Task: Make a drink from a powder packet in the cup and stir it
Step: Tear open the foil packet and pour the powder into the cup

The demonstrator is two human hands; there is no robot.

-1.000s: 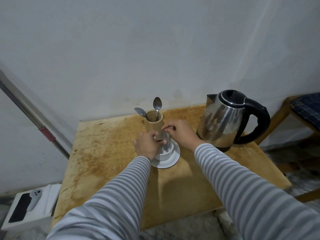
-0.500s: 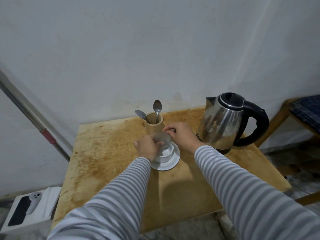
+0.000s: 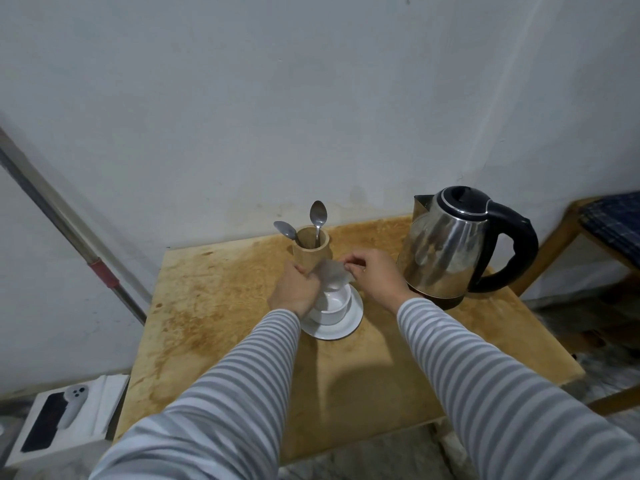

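Both hands pinch the powder packet [image 3: 331,276] directly above the white cup [image 3: 331,304]: the left hand [image 3: 295,289] grips its left edge with fingers pressed together, and the right hand [image 3: 372,275] nips the upper right corner between thumb and fingertips. Compared with 1 s ago, when the packet stood upright between the hands, and 0.5 s ago, when it had begun to lean, it now lies tipped over with its lower end dipping toward the cup's mouth. That reads as the pour being under way or about to start, though the packet is blurred and no powder can be made out falling or lying in the cup. No printing, brand or label is legible on the packet. Just beneath the grip, the cup sits on a white saucer [image 3: 341,330]. Just behind it stands a wooden holder [image 3: 311,255] with 2 spoons [image 3: 318,213], untouched, so stirring is yet to come. To the right of the grip, the steel electric kettle [image 3: 450,251] waits on the stained wooden table [image 3: 221,306]; no writing shows on it either.
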